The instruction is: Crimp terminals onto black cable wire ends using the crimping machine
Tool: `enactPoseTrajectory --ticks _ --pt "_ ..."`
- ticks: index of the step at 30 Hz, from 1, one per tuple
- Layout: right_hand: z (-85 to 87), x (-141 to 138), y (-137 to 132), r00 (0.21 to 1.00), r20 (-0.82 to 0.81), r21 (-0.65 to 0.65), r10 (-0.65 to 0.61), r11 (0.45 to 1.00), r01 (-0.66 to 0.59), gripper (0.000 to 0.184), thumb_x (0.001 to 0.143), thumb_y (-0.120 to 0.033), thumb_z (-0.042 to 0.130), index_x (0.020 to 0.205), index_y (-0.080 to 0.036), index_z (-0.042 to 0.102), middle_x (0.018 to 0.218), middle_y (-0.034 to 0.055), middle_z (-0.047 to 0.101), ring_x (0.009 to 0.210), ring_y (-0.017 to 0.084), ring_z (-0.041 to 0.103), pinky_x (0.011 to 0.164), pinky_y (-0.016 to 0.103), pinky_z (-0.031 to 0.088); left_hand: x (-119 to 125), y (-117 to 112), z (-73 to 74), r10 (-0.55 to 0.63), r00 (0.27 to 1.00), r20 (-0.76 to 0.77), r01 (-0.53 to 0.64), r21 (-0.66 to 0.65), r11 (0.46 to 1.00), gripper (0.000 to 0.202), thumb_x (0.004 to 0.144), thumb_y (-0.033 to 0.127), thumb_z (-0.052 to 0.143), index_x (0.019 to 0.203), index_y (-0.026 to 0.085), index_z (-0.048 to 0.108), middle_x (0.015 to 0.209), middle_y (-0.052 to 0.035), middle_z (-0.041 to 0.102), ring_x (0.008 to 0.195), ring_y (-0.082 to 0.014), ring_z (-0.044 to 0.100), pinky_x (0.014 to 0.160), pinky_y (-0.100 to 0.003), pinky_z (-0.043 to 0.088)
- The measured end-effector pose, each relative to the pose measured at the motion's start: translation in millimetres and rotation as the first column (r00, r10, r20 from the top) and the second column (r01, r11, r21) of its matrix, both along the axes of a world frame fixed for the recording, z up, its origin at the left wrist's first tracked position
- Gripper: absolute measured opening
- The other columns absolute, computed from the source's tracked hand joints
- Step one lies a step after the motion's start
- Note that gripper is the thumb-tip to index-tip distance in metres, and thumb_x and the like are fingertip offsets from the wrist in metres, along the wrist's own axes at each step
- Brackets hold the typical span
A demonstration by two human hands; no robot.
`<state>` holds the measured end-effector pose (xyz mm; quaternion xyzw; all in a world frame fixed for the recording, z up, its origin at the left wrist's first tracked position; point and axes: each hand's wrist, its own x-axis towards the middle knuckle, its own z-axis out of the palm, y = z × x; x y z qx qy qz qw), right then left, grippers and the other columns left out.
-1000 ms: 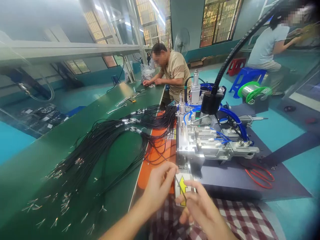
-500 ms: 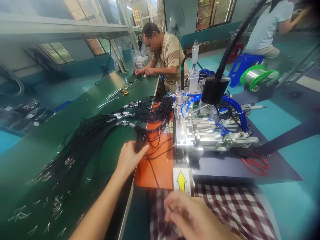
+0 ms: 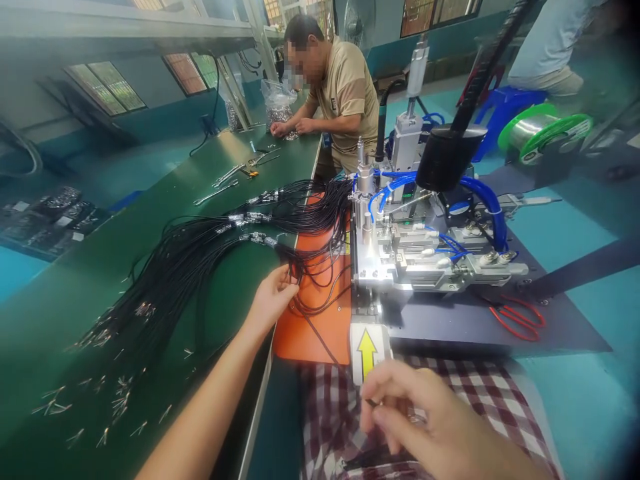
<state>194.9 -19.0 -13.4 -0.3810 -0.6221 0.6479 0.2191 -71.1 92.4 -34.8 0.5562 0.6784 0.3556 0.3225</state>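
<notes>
My left hand [image 3: 276,291] is at the edge of the green table, with thumb and fingers closed on black cable beside the orange plate [image 3: 313,337]. Long bundles of thin black cables [image 3: 175,267], banded with clear wrap and with bare ends fanned out, lie across the table and curve onto that plate. One strand [image 3: 319,339] slants down from my left hand toward the right. Above the checked cloth, my right hand [image 3: 420,417] pinches a short dark piece of black cable between thumb and fingers; the rest of it is hidden.
A metal machine with blue air tubes [image 3: 400,260] stands right of the plate, under a black lamp head [image 3: 450,159]. Red-handled scissors [image 3: 517,320] lie on its base. Hand tools [image 3: 220,187] are on the green table [image 3: 165,210]. A co-worker [image 3: 345,93] leans over its far end.
My left hand's fingers have drawn in around the cable by the plate. My right hand has moved slightly right, still pinching. The view has shifted a little; the cable bundles stay on the table.
</notes>
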Motion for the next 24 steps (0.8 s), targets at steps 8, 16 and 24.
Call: enactPoseTrajectory --ticks 8,16,24 --pt "-5.5 -31.1 -1.4 0.979 0.174 0.217 0.104 0.966 -0.141 0.019 0.084 -0.009 0.049 0.094 -0.022 0.059 0.083 -0.0024 0.074 0.065 0.01 0.067 0.058 0.017 0.046 -18.0 -11.9 0.6 0.084 0.98 -0.179 -0.077 0.048 0.996 0.064 0.061 0.02 0.069 0.124 0.018 0.053 0.112 -0.0099 0.056 0.112 -0.0295 0.051 0.096 -0.048 0.044" --pt "-30.0 -62.7 -0.8 0.799 0.602 0.721 -0.008 0.437 -0.538 0.016 0.074 -0.02 0.07 0.088 -0.018 0.062 0.059 0.0025 0.071 0.043 0.02 0.064 0.038 0.029 0.025 -64.3 55.6 8.6 0.255 0.956 -0.142 -0.274 -0.139 0.952 0.035 0.091 0.034 0.057 0.121 0.016 0.055 0.121 -0.0097 0.058 0.103 -0.0221 0.06 0.086 -0.043 0.053" --pt "47.0 -141.9 148.6 0.868 0.453 0.712 -0.203 0.668 -0.215 0.019 0.089 -0.012 0.048 0.093 -0.018 0.066 0.089 0.0102 0.072 0.082 0.026 0.069 0.062 0.031 0.042 -76.2 126.9 15.4 0.56 0.813 0.158 -0.525 -0.217 0.823 0.036 0.09 0.034 0.059 0.121 0.017 0.055 0.121 -0.0093 0.058 0.105 -0.0228 0.06 0.085 -0.042 0.053"
